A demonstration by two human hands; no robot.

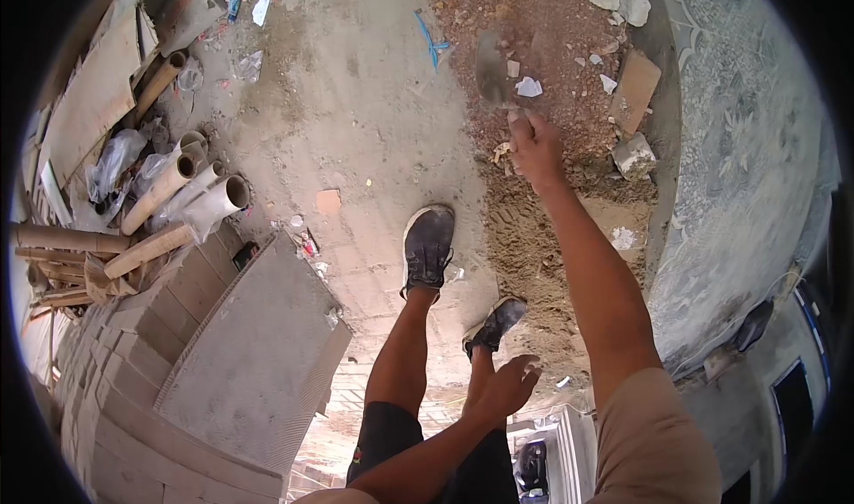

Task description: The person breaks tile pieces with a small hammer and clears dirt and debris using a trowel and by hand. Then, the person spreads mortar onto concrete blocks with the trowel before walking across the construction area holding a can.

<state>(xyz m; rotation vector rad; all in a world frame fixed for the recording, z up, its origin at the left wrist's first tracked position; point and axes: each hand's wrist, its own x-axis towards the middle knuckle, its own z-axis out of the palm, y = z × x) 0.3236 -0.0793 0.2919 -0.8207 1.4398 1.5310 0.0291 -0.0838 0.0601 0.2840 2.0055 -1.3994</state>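
My right hand (537,151) reaches forward, its fingers closed round the handle of a trowel. The grey trowel blade (492,66) is over the left side of a strip of reddish rubble (560,41); I cannot tell whether it touches the ground. A white chip (528,87) lies just right of the blade. Brown sand (525,246) borders the rubble, below my right forearm. My left hand (505,388) hangs in front of my legs with nothing in it, the fingers loosely bent and apart.
Cardboard tubes (169,188), plastic wrap and boards crowd the left side. A grey slab (240,353) leans by stacked blocks (133,388). At right stands a patterned wall (747,139). A flat brown tile piece (635,92) and stones edge the rubble.
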